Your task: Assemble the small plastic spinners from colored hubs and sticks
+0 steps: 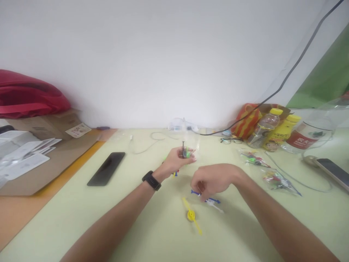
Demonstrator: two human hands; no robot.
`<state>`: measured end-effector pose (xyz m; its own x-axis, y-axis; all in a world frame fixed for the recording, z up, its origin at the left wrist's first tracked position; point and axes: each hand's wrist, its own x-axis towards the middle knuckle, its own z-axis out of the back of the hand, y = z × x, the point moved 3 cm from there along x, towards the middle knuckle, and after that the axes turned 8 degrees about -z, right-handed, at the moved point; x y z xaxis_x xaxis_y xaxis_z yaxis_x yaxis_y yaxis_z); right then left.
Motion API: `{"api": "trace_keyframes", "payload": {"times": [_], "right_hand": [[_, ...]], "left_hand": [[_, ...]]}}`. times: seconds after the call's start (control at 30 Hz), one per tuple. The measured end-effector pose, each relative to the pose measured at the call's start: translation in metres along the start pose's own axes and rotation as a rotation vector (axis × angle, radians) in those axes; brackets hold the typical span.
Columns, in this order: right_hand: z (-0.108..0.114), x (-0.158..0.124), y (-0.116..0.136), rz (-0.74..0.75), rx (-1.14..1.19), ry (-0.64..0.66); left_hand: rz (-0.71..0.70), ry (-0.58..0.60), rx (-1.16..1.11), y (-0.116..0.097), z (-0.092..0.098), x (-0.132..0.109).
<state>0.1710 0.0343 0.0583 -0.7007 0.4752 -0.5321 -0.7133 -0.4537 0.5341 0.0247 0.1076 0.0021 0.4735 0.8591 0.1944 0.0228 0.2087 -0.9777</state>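
Observation:
My left hand (pixel 176 160), with a black watch on its wrist, is raised a little above the table. Its thumb and fingers grip a small bunch of plastic arrow spinners (pixel 187 153) in black, green and red. Partly hidden beneath that hand are more coloured pieces (pixel 175 174), yellow and blue among them. My right hand (pixel 214 180) bends down with its fingers pinched at a blue arrow spinner (pixel 215 200) and a white arrow spinner (pixel 216 206); its fingertips cover which one they grasp. Just in front lies a yellow arrow spinner (pixel 191 215) with a round centre.
A black phone (pixel 106 169) lies at left, near cardboard (pixel 32 178) and a red bag (pixel 29 94). To the right are clear bags of arrow pieces (pixel 280 180), yellow-capped bottles (pixel 280 133), a large bottle (pixel 307 136), glasses (pixel 231 140) and another phone (pixel 334 171).

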Motion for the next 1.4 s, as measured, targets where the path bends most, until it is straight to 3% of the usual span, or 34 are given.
{"api": "trace_keyframes", "payload": {"times": [0.13,0.23,0.4,0.5,0.9,1.13,1.4], "right_hand": [[0.024,-0.032,-0.001,0.122,0.173,-0.125],[0.047,-0.064,-0.006,0.118,0.209,-0.431],[0.068,-0.103,-0.018,0.073,0.380,-1.075],[0.069,-0.105,-0.017,0.089,0.396,-1.285],[0.061,-0.063,-0.011,0.013,0.138,-1.191],[0.056,-0.059,-0.009,-0.162,-0.003,-1.068],[0.056,-0.064,-0.008,-0.180,-0.009,-1.034]], "left_hand": [[-0.026,0.036,0.004,0.005,-0.012,-0.003],[-0.037,0.089,-0.009,0.007,-0.024,-0.008],[0.005,0.142,-0.016,0.017,-0.034,-0.014],[0.013,0.153,0.010,0.020,-0.036,-0.017],[-0.100,0.143,-0.002,0.010,-0.039,-0.019],[-0.113,0.132,-0.016,0.006,-0.039,-0.019],[-0.062,0.096,0.038,0.013,-0.037,-0.019]]}}
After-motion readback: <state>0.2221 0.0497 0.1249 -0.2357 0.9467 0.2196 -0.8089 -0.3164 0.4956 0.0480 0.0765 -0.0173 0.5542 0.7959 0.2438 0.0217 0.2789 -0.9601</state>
